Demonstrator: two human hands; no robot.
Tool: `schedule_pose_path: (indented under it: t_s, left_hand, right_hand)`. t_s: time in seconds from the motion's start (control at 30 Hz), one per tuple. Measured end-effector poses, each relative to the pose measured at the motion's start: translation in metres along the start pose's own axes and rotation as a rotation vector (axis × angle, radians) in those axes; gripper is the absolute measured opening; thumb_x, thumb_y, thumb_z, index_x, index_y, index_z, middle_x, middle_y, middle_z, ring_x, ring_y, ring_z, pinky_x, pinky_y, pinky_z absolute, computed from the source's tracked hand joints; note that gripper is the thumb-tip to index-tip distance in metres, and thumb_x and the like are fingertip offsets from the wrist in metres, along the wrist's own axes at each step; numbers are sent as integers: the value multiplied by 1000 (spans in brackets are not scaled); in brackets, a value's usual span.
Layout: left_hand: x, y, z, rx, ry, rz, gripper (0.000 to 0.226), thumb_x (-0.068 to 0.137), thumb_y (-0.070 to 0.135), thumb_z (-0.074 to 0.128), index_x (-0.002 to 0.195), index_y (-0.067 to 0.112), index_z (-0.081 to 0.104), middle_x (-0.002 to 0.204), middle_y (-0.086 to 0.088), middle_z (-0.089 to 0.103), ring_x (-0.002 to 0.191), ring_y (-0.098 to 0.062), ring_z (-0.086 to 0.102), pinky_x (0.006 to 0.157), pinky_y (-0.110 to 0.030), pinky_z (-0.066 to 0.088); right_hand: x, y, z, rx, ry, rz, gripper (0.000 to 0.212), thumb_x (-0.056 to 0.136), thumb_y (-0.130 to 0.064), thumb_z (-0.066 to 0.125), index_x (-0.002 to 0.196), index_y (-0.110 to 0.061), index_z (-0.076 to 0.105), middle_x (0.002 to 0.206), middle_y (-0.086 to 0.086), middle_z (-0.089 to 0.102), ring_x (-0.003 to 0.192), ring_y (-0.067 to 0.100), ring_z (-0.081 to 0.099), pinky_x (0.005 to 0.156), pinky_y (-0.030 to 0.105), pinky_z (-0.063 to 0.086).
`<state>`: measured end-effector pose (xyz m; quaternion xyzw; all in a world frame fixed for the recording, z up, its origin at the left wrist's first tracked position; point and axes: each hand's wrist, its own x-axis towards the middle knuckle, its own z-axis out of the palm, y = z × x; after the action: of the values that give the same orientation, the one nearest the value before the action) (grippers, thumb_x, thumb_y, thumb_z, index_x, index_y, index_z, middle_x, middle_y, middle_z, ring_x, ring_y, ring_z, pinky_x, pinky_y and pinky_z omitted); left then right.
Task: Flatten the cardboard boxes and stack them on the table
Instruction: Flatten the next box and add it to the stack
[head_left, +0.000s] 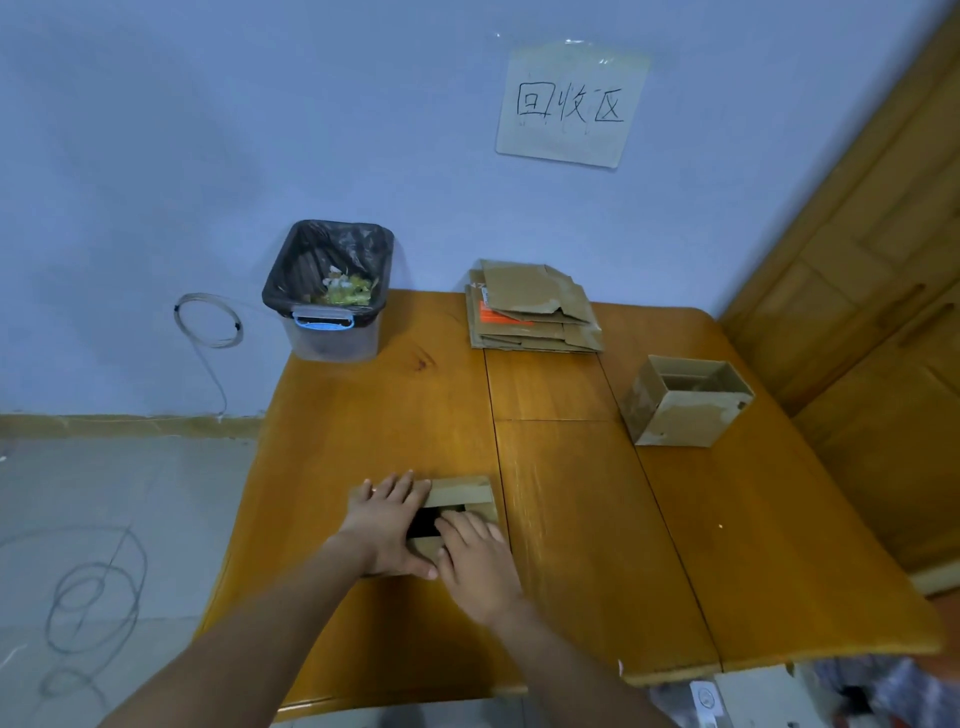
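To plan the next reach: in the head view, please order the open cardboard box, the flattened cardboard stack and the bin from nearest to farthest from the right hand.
From the right hand:
1. Open cardboard box, right side of the table.
2. Flattened cardboard stack, far edge, by the wall.
3. Bin, far left corner.

Paper sign (571, 104) taped to wall, upper right of frame: handwritten "回收区". Orange label (501, 314) on flattened cardboard stack (535, 312), centre-right of frame: print too small to read. No other legible txt.
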<state>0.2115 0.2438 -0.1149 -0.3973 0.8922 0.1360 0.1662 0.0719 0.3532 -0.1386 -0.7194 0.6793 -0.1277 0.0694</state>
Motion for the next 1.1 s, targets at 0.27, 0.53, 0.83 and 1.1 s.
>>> schedule_pose_path:
  t_s: [0.27,0.53,0.83,1.1]
  left_hand:
    - [7,2,1,53,53,24,117,70,77,58,155,22,1,162,-7,6,149,-29,5,118,-52,4]
    - [6,-8,-1,33,46,82,121,67,85,51,155,24,-5,163,0,-8,150,-21,-6,120,-50,-1]
    - [9,-5,-11,61,60,95,130,64,84,57,152,26,-19,163,3,-11,149,-19,-12,117,-53,-8]
    - [12,-2,-23,191,81,88,136,65,88,50,146,13,-30,150,-7,-40,134,-26,-41,105,-49,-30]
  right_hand:
    - [8,1,3,-18,-86,84,54,101,-32,29,150,-13,24,157,0,21,145,14,13,117,32,-3]
    - [5,3,3,-61,-126,72,54,103,-33,23,152,-11,18,160,2,12,147,12,5,112,36,-20]
    - [15,-2,-14,-217,-53,49,57,96,-41,31,144,-11,41,152,3,34,141,15,29,111,36,2]
    - [47,8,-21,-223,-125,66,61,101,-45,19,153,-19,-1,159,-8,-8,143,14,-20,106,39,-31]
